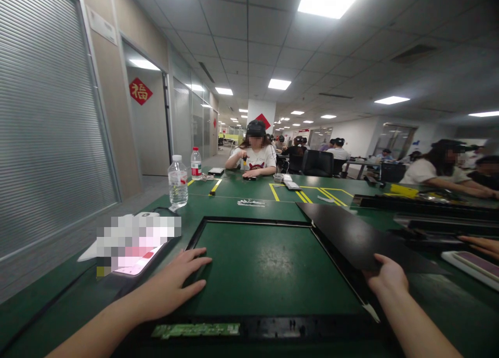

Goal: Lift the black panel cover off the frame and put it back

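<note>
A thin black rectangular frame (253,222) lies flat on the green table (265,269), which shows through its opening. My left hand (177,280) rests over the frame's left side, fingers spread. At the right, my right hand (390,276) grips the near edge of a flat black panel (351,230), thumb on top and the other fingers hidden beneath. The panel is tilted beside the frame's right side and overlaps part of it. Along the frame's near bar sits a green circuit board strip (197,330). White tape bits (370,311) stick out at its right corners.
To the left lie a lit phone (142,262) and a cable (42,306). Two water bottles (178,184) stand beyond. Across the table sits a person (255,155). A co-worker's hand (481,243) is at far right, near another phone (473,267) and dark bars (429,224).
</note>
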A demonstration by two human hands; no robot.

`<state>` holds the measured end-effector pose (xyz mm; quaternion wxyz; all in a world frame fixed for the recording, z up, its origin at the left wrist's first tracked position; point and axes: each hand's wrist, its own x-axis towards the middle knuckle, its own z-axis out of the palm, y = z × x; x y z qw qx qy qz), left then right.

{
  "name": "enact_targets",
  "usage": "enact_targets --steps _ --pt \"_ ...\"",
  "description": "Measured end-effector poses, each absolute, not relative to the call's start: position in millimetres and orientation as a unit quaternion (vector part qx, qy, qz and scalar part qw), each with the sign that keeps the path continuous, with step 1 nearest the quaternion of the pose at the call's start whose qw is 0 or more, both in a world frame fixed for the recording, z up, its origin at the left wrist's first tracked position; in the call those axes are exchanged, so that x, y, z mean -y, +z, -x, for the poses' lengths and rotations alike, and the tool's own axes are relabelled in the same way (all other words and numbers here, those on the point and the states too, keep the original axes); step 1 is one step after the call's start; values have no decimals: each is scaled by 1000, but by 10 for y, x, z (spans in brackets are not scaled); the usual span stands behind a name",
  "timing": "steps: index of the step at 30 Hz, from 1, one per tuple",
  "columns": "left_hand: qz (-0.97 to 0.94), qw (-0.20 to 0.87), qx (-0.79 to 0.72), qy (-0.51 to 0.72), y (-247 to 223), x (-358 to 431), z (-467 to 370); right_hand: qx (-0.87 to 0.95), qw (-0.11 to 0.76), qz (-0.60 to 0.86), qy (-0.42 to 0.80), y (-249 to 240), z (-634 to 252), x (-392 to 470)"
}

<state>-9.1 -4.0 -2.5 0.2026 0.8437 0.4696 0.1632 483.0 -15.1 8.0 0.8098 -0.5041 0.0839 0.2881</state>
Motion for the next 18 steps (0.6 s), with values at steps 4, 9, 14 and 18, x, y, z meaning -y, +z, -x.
enact_targets --steps 4,9,14,18 --pt "-839 212 -471 170 -46 28 108 -78 804 506 302 65 -4854 146" --pt "-835 223 -471 176 -56 17 123 -66 797 509 320 68 -4861 145" --pt "-837 218 -475 163 -38 18 123 -57 809 490 320 161 -4812 151" --pt "-834 214 -476 179 -23 10 121 7 828 468 309 234 -4777 151"
